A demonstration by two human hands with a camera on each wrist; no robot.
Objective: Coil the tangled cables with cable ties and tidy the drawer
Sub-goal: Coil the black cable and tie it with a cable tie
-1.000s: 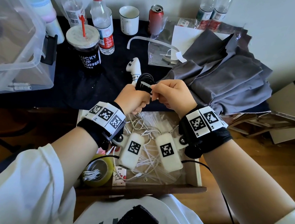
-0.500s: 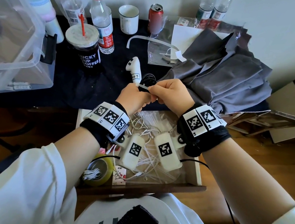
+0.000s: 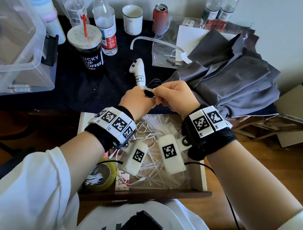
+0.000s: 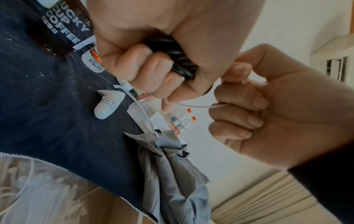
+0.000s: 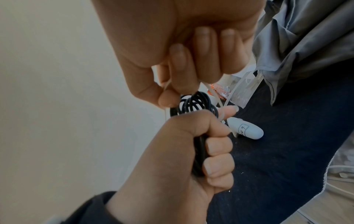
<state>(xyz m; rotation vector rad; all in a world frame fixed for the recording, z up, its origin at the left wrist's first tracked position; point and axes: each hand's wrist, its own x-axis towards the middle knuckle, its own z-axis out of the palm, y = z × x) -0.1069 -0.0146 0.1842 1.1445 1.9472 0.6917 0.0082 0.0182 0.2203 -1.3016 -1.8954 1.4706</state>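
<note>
Two hands above dark tablecloth (image 3: 76, 88): left (image 3: 136, 103) clenches black cable (image 3: 152, 84); right (image 3: 176, 97) pinches cable tie (image 3: 146, 89).

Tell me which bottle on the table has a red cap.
The bottle standing just behind the coffee cup, red cap on and red label. The clear bottle left of it has a white cap; the two back-right bottles' caps are cropped here.

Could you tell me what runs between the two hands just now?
A thin white cable tie, seen from the left wrist, stretches from the left hand to the right hand.
</note>
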